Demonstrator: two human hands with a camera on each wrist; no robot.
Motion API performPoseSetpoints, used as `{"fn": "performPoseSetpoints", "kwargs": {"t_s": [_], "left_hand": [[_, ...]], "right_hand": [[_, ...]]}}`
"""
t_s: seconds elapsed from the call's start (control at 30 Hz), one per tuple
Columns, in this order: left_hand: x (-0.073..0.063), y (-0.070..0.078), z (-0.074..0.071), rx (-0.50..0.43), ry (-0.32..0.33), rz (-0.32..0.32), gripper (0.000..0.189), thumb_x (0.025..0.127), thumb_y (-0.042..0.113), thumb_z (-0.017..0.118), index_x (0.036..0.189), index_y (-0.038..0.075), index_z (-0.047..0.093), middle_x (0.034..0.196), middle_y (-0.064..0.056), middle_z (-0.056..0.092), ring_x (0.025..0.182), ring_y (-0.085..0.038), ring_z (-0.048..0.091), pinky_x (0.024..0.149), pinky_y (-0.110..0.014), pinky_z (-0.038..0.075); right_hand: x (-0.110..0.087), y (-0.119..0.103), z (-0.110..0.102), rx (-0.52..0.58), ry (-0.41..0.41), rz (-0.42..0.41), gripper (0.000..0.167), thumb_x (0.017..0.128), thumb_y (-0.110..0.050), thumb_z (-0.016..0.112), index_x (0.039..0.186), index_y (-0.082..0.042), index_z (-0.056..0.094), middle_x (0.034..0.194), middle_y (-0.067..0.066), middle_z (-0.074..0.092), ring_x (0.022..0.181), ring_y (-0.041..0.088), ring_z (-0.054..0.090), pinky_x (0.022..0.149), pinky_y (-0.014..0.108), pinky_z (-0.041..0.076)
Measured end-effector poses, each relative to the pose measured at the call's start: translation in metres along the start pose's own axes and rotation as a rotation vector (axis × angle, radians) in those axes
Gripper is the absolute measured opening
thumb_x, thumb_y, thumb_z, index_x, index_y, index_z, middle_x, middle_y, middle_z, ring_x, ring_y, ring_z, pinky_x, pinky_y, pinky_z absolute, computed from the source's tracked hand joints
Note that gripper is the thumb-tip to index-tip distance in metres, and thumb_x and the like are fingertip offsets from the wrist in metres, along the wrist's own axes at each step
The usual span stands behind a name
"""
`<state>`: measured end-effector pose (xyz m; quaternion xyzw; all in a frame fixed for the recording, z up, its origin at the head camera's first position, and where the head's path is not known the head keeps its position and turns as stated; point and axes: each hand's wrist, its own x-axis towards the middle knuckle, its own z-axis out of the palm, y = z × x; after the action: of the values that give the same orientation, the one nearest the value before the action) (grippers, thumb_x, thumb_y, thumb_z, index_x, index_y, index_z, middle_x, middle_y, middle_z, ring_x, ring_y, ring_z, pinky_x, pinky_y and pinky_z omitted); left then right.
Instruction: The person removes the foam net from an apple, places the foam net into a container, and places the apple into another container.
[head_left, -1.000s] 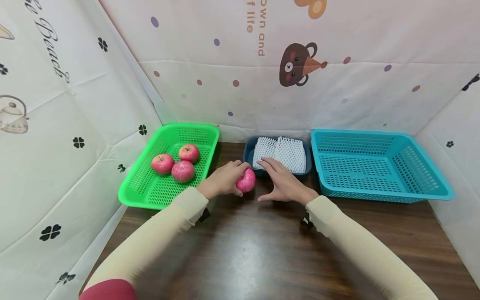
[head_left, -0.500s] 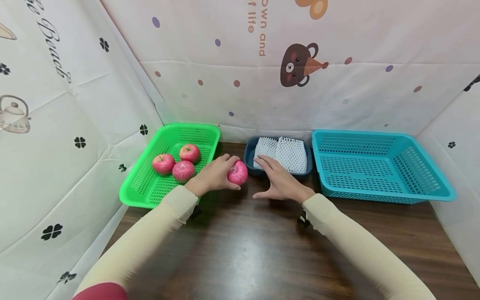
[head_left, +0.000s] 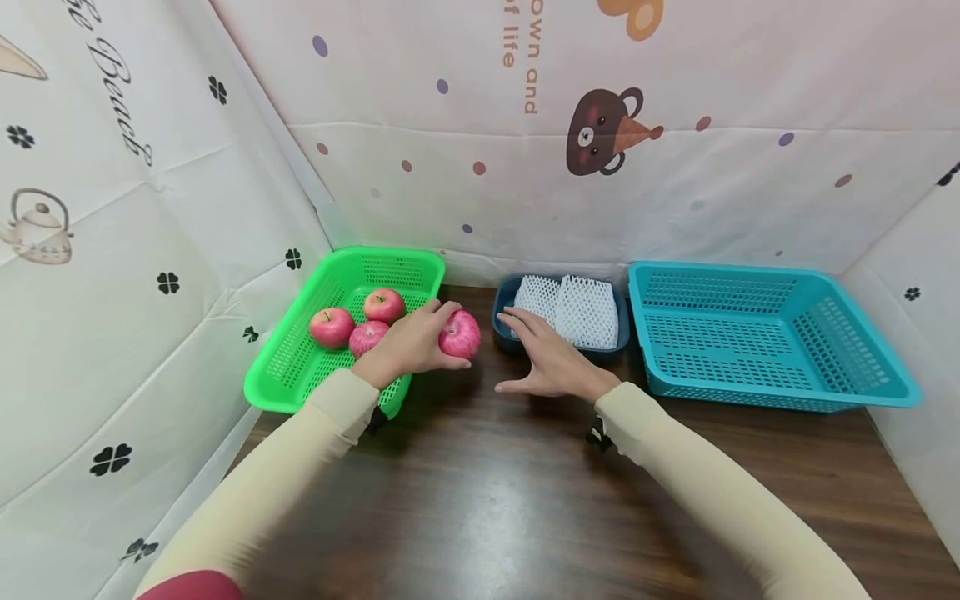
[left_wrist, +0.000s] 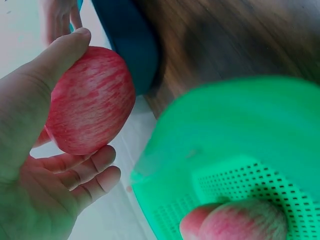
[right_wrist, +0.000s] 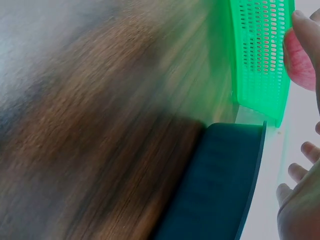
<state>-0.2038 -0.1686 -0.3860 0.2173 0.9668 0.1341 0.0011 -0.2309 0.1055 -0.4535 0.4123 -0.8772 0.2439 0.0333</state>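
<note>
A red apple (head_left: 460, 335) is gripped by my left hand (head_left: 411, 342), between thumb and curled fingers, near the right rim of the green basket (head_left: 258, 377). The left wrist view shows the same apple (left_wrist: 95, 102) held clear of the basket. Three other apples, one of them a striped apple (head_left: 367, 337), lie in the green basket, the striped one partly behind my left wrist. My right hand (head_left: 551, 358) is spread with thumb and fingers apart, holding nothing, by the front left of a dark blue tray (head_left: 600, 353). White foam net sleeves (head_left: 587, 312) lie in that tray.
A blue perforated basket (head_left: 780, 392) stands on the right of the wooden table (head_left: 487, 500). Patterned white cloth (head_left: 480, 200) hangs behind and at both sides. The dark tray sits between the two baskets.
My left hand has moved left and slightly up with the apple, towards the green basket. The right hand has shifted a little left, still spread. The camera view has drifted slightly.
</note>
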Motion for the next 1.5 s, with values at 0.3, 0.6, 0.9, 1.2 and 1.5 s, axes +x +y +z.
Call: {"fn": "performPoseSetpoints", "kwargs": {"t_s": [0.3, 0.6, 0.9, 1.2, 1.5], "left_hand": [[-0.004, -0.015, -0.012, -0.033, 0.034, -0.021, 0.093, 0.076, 0.051, 0.088, 0.147, 0.006, 0.048, 0.131, -0.019, 0.055, 0.114, -0.033, 0.060, 0.088, -0.051, 0.059], [-0.010, -0.029, -0.025, -0.037, 0.060, -0.064, 0.092, 0.077, 0.053, 0.086, 0.147, 0.007, 0.047, 0.135, -0.019, 0.055, 0.120, -0.035, 0.055, 0.096, -0.059, 0.052], [-0.015, -0.037, -0.036, -0.072, 0.098, -0.093, 0.092, 0.078, 0.048, 0.087, 0.150, 0.007, 0.045, 0.131, -0.020, 0.054, 0.116, -0.039, 0.057, 0.091, -0.054, 0.057], [-0.019, -0.047, -0.044, -0.080, 0.137, -0.094, 0.089, 0.079, 0.044, 0.088, 0.147, 0.004, 0.047, 0.131, -0.024, 0.053, 0.116, -0.042, 0.057, 0.089, -0.058, 0.056], [-0.026, -0.058, -0.050, -0.084, 0.152, -0.161, 0.090, 0.078, 0.046, 0.088, 0.148, 0.007, 0.046, 0.133, -0.022, 0.053, 0.120, -0.041, 0.054, 0.087, -0.061, 0.056]], "right_hand": [[0.011, -0.006, 0.003, -0.012, 0.000, -0.053, 0.115, 0.077, -0.074, 0.074, 0.162, -0.012, 0.027, 0.166, 0.013, 0.026, 0.152, 0.028, 0.026, 0.120, 0.050, 0.031], [0.022, -0.013, 0.008, -0.006, 0.000, -0.113, 0.110, 0.079, -0.069, 0.077, 0.161, -0.013, 0.030, 0.167, 0.011, 0.023, 0.152, 0.029, 0.026, 0.120, 0.049, 0.030], [0.032, -0.022, 0.013, -0.021, -0.001, -0.138, 0.109, 0.080, -0.068, 0.076, 0.161, -0.012, 0.031, 0.166, 0.011, 0.025, 0.153, 0.028, 0.025, 0.121, 0.047, 0.029], [0.042, -0.030, 0.019, -0.024, -0.028, -0.120, 0.108, 0.081, -0.068, 0.075, 0.161, -0.011, 0.030, 0.167, 0.011, 0.023, 0.153, 0.030, 0.023, 0.121, 0.048, 0.029], [0.055, -0.040, 0.023, -0.013, -0.055, -0.113, 0.106, 0.082, -0.071, 0.072, 0.162, -0.017, 0.027, 0.168, 0.008, 0.020, 0.155, 0.029, 0.020, 0.120, 0.050, 0.031]]}}
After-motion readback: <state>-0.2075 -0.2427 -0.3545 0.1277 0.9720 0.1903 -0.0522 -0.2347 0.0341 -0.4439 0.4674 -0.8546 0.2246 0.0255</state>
